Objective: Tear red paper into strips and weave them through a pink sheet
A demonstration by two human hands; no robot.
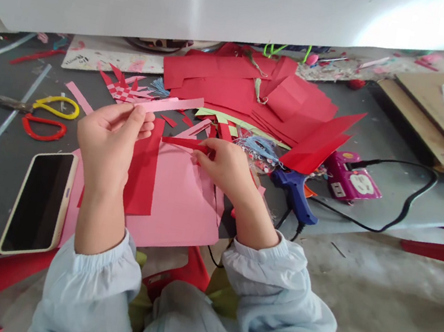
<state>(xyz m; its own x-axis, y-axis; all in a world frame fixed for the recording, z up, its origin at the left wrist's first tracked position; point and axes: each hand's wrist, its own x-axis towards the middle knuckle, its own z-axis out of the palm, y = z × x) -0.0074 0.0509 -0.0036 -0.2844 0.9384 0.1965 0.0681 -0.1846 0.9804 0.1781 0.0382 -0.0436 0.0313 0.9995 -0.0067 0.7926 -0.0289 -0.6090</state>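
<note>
My left hand (109, 137) is closed in a pinch on the near end of a pink paper strip (172, 104) that runs up and to the right. My right hand (226, 167) is closed on a thin red paper strip (181, 141) pointing left toward my left hand. Both hands hover over a pink paper sheet (181, 204) with a red paper piece (142, 175) lying on it. A woven red-and-pink paper piece (126, 90) lies just beyond my left hand.
A phone (40, 202) lies face up at the left. Scissors with yellow and red handles (42, 114) lie beyond it. A stack of red paper sheets (260, 95) covers the table's middle. A blue glue gun (297, 193), a pink power strip (350, 180) and cardboard (441, 113) sit right.
</note>
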